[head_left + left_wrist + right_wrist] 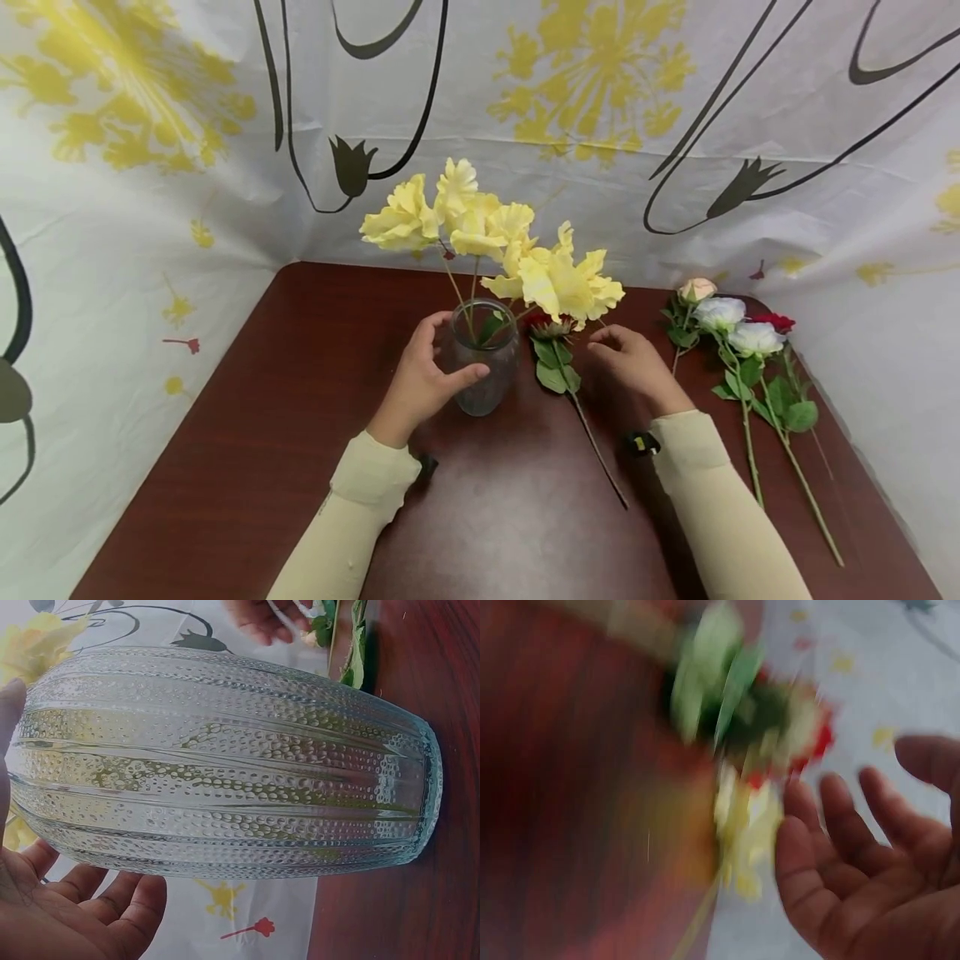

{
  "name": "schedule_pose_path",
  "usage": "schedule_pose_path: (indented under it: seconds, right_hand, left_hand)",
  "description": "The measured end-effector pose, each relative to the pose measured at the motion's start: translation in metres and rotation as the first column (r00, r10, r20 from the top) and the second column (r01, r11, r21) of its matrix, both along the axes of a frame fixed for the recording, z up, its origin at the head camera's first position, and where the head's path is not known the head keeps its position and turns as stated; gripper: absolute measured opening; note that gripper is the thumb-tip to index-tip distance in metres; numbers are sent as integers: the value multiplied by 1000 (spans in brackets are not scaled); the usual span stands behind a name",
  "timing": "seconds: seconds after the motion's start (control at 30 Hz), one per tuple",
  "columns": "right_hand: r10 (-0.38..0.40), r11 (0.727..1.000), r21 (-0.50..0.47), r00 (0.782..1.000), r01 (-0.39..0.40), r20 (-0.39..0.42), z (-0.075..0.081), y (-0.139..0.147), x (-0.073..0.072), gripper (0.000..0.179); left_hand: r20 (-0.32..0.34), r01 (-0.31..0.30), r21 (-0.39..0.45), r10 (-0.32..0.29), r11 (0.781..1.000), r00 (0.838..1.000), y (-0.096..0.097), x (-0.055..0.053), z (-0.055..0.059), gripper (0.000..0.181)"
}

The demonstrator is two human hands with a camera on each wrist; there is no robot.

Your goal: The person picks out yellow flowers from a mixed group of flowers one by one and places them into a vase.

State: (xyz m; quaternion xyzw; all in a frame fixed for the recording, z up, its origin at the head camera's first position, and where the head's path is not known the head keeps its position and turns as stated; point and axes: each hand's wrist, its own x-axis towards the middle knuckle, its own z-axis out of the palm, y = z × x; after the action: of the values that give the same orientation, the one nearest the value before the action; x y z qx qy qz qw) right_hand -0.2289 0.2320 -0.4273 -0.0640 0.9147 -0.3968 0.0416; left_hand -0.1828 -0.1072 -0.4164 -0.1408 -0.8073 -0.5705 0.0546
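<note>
An upright ribbed, dimpled glass vase [486,387] holds several yellow artificial flowers [480,221], their stems showing through the glass [300,787]. My left hand [426,375] loosely cups the vase's left side, thumb across the front and fingers toward the back. The left wrist view shows those fingers [135,911] relaxed, right along the glass. A red flower [555,367] with green leaves lies on the table right of the vase, its head partly under a yellow bloom. Beside it hovers my right hand [630,362], fingers loosely bent and nothing between them [870,877].
On the table's right side lie several more stems: a peach rose [696,290], white roses [720,313] and a red flower [772,322]. The dark red-brown table [247,467] meets a patterned white sheet [465,108] at the back and sides.
</note>
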Motion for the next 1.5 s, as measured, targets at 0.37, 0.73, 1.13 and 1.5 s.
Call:
schedule_pose_path:
  seconds: [0.37, 0.73, 1.13, 1.5]
  right_hand:
    - [-32, 964, 266, 997, 11, 77, -7, 51, -35, 35]
    - [-8, 940, 338, 988, -46, 156, -26, 53, -57, 30]
    - [43, 973, 205, 955, -107, 293, -17, 56, -54, 36]
    - [13, 989, -145, 961, 29, 277, 2, 53, -44, 24]
  left_hand:
    - [-24, 32, 1, -32, 999, 999, -3, -1, 1, 81]
    - [-76, 81, -8, -81, 997, 994, -8, -1, 0, 71]
    - [-63, 80, -7, -80, 997, 995, -6, 0, 6, 71]
    - [-64, 67, -8, -68, 998, 996, -6, 0, 4, 71]
